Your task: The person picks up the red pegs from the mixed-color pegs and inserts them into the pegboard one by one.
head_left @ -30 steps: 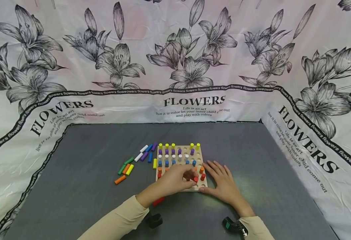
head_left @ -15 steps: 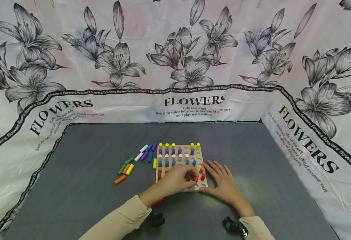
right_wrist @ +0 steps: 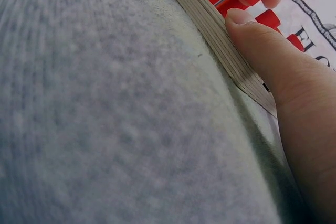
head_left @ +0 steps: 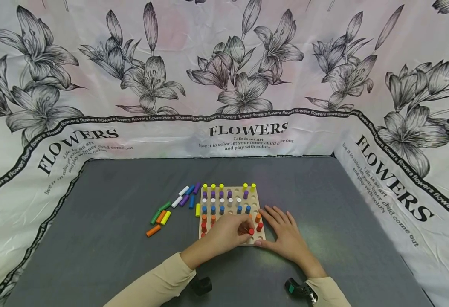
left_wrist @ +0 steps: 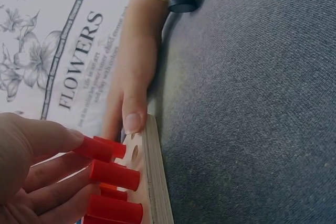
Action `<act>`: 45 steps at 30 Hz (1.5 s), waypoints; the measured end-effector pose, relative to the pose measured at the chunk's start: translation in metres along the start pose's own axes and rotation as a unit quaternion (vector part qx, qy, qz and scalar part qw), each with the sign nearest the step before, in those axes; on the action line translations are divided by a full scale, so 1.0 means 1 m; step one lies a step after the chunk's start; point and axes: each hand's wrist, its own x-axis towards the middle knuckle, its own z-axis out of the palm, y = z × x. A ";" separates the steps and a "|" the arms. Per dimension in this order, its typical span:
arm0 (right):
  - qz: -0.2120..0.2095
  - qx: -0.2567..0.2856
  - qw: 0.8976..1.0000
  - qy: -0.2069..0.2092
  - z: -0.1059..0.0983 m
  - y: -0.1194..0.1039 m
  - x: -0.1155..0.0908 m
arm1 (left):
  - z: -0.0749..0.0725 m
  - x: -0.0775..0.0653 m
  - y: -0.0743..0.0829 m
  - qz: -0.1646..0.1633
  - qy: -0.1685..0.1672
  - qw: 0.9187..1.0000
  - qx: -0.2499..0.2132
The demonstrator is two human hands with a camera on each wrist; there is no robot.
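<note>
A square wooden pegboard [head_left: 238, 187] holds rows of coloured pegs: yellow, purple, white, blue, orange and red. My left hand [head_left: 228, 230] is over its near part and pinches a red peg [head_left: 251, 231] between thumb and fingers. In the left wrist view the thumb presses the end of that red peg [left_wrist: 94, 148], with other red pegs [left_wrist: 115, 176] standing close by. Whether its lower end sits in a hole is unclear. My right hand [head_left: 287, 236] rests along the board's right side, fingers spread, thumb [right_wrist: 257, 35] touching the near right corner. The left hand hides part of the near rows.
Loose pegs lie left of the board: orange [head_left: 153, 231], green [head_left: 155, 217], yellow [head_left: 165, 218], white [head_left: 177, 201], purple [head_left: 184, 200] and blue [head_left: 191, 202]. The grey tabletop [head_left: 113, 204] is bounded by a flower-printed cloth [head_left: 163, 136].
My left hand has shifted slightly right and nearer with the red peg. Its wrist now covers the loose red peg seen earlier by the board's near left corner. The right hand stays put.
</note>
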 end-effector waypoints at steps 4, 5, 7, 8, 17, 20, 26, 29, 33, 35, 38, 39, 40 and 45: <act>-0.002 0.004 1.000 0.003 -0.001 -0.001 0.000 | 0.002 0.000 0.001 0.009 0.012 1.000 0.012; -0.002 0.005 1.000 0.004 -0.001 -0.001 0.001 | 0.002 0.000 0.001 0.013 0.015 1.000 0.016; -0.001 0.005 1.000 0.004 -0.001 -0.001 0.001 | 0.003 0.001 0.001 0.018 0.017 0.999 0.020; -0.001 0.007 1.000 0.004 -0.001 -0.001 0.001 | 0.003 0.001 0.001 0.019 0.018 0.999 0.022; -0.001 -0.005 1.000 0.001 0.000 0.000 0.001 | 0.009 0.002 -0.001 0.020 0.015 0.999 0.022; -0.002 -0.002 1.000 0.003 0.000 -0.001 0.001 | 0.011 0.002 -0.001 0.021 0.019 0.999 0.031; -0.001 -0.002 1.000 0.002 0.000 -0.001 0.000 | 0.015 0.002 -0.004 0.016 0.018 1.000 0.020; 0.001 -0.006 1.000 0.002 0.001 -0.001 0.000 | 0.016 0.003 -0.005 0.015 0.017 1.000 0.013; 0.001 -0.006 1.000 0.003 0.001 -0.001 0.000 | 0.016 0.002 -0.004 0.014 0.017 1.000 0.014; 0.001 -0.003 1.000 0.003 0.000 -0.001 0.000 | 0.016 0.002 -0.004 0.012 0.019 1.000 0.012; 0.000 -0.003 1.000 0.005 0.000 -0.001 0.000 | 0.015 0.002 -0.004 0.009 0.023 1.000 0.009; -0.001 -0.004 1.000 0.006 0.000 -0.001 0.000 | 0.015 0.002 -0.004 0.009 0.024 1.000 0.008; -0.001 -0.003 1.000 0.007 0.001 -0.001 0.001 | 0.015 0.002 -0.003 0.008 0.025 1.000 0.008; -0.002 -0.003 1.000 0.010 0.000 -0.001 -0.001 | 0.016 0.002 -0.002 0.008 0.019 1.000 0.010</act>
